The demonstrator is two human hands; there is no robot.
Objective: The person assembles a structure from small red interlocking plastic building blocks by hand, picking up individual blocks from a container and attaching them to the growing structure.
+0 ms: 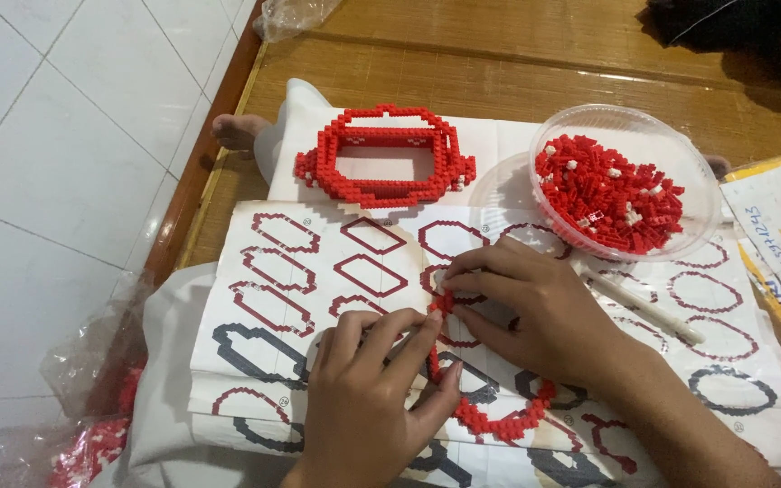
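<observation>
Floor: white tiles [56, 181] left of a bamboo mat [499, 54].
Sheet: instruction sheet [264, 352] with red and black outlines, on the mat.
Bowl: clear plastic bowl [693, 172] of red bricks, sheet's far right corner.
Frame: built red brick frame [381, 154], sheet's far edge.
Hands: left hand [363, 398] and right hand [535, 307] both pinch a red brick ring [499, 420], mid-sheet.

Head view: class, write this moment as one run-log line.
left hand: pinching red brick ring | right hand: pinching same ring | under: instruction sheet | nearby: clear bowl of red bricks, finished red frame
</observation>
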